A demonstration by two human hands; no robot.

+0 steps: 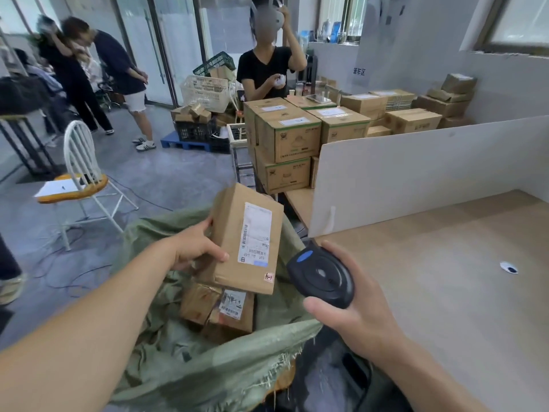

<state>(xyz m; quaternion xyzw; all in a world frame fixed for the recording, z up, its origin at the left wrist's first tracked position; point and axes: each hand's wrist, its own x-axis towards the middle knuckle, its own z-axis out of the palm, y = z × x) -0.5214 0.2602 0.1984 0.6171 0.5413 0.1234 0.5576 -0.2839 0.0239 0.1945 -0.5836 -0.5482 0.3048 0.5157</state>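
Observation:
My left hand [194,248] grips a small brown cardboard parcel [228,233] by its left side, holding it above an open green woven sack [184,370]. A white shipping label [255,236] on the parcel's top faces the camera. My right hand [353,310] holds a black handheld barcode scanner [322,275] with a blue button, just to the right of the parcel and pointing toward it. More brown parcels [219,310] lie inside the sack, under the held one.
A tan tabletop [445,263] with a white partition board [416,171] is at the right. Stacked cartons [288,138] stand behind it, a person beside them. A white chair [80,171], crates, cables on the grey floor and other people are at the left.

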